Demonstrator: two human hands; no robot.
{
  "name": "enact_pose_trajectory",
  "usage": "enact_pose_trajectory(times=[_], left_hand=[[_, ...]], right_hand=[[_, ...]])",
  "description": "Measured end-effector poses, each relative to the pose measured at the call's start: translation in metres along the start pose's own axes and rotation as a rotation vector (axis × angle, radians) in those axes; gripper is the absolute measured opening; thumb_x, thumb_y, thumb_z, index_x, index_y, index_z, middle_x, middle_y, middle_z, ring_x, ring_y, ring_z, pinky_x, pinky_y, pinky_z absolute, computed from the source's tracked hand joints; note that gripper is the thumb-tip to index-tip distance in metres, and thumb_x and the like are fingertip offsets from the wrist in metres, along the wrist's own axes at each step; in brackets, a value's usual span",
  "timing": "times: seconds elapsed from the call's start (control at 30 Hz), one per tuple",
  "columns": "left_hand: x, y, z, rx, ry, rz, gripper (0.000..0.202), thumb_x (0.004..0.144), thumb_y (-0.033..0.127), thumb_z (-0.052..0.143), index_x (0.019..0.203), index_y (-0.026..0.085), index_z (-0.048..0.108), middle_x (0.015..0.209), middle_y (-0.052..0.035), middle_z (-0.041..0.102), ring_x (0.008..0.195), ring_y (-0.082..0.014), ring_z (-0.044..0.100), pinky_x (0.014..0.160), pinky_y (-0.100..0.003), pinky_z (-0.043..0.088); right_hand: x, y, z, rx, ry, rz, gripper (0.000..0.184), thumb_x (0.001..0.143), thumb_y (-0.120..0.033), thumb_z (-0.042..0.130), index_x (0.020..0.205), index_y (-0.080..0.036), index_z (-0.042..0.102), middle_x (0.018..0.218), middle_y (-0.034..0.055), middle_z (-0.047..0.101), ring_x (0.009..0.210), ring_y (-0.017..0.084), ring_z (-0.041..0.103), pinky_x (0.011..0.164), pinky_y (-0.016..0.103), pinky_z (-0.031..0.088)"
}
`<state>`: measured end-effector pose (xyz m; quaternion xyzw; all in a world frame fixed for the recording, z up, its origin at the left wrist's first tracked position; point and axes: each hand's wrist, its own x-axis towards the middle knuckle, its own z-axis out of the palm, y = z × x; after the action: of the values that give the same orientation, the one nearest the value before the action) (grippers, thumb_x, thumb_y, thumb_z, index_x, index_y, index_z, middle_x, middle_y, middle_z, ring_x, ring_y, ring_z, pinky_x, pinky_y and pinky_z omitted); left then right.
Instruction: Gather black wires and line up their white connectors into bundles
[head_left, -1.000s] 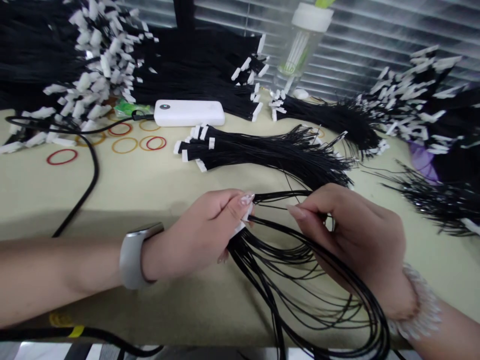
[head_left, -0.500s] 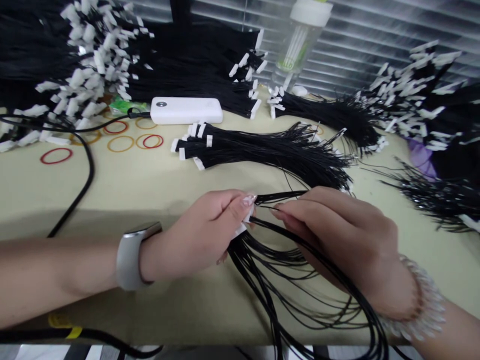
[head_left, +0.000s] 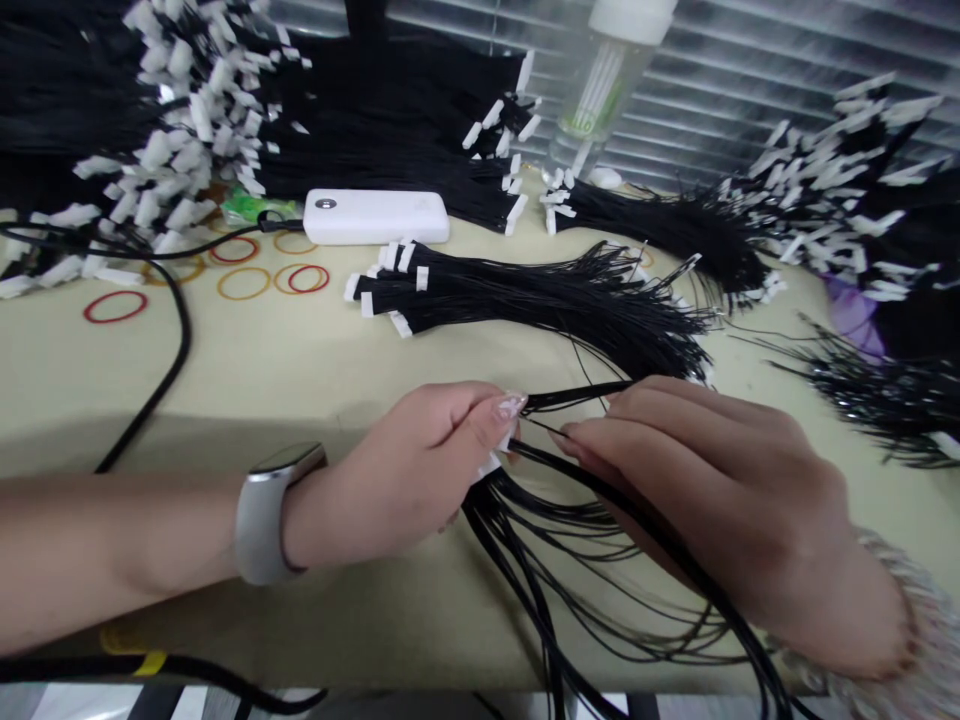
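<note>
My left hand point(head_left: 420, 455), with a grey band on the wrist, is closed around white connectors point(head_left: 489, 466) near the middle of the table. Black wires point(head_left: 544, 600) fan out from the connectors, curving down past the table's front edge. To the right, my right hand point(head_left: 720, 510) pinches a single thin black wire point(head_left: 543, 428) a short way from the connectors. More wires pass behind and beneath the right hand. The left fingertips cover part of the connectors. Just beyond both hands lies a bundle of black wires point(head_left: 510, 290) with white connectors at its left end.
A white power bank point(head_left: 375, 217) with a black cable point(head_left: 184, 330) lies at the back left, near red and yellow rubber bands point(head_left: 115, 307). Heaps of connector-ended wires point(head_left: 180, 120) stand left and right point(head_left: 832, 180). A clear bottle point(head_left: 600, 100) is by the blinds.
My right hand has shifted a little right and toward me, still pinching the thin wire. My left hand keeps its hold on the connectors, nearly still.
</note>
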<state>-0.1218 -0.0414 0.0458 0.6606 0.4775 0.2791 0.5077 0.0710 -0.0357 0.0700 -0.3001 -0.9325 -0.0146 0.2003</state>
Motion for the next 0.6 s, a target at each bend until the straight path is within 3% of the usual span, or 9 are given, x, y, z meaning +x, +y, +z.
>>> enact_pose_trajectory(times=[0.43,0.6], left_hand=[[0.0,0.0042,-0.0002,0.029,-0.015,-0.022,0.037,0.087,0.038,0.028,0.058,0.016,0.035,0.049,0.0058,0.035,0.045,-0.0045,0.032,0.044,-0.017,0.027],[0.0012,0.0038,0.0005,0.029,0.004,-0.013,0.037,0.087,0.038,0.028,0.058,0.016,0.036,0.05,0.0056,0.034,0.047,-0.0048,0.031,0.044,-0.017,0.027]], right_hand=[[0.0029,-0.0015,-0.001,-0.06,0.091,-0.071,0.003,0.073,-0.012,0.056,0.076,-0.011,0.055,0.07,0.0063,0.057,0.07,0.016,0.052,0.06,0.033,0.047],[0.0032,-0.0043,0.0,-0.113,0.084,-0.066,0.01,0.077,-0.013,0.05,0.072,-0.018,0.058,0.071,0.0039,0.06,0.071,0.017,0.054,0.061,0.032,0.047]])
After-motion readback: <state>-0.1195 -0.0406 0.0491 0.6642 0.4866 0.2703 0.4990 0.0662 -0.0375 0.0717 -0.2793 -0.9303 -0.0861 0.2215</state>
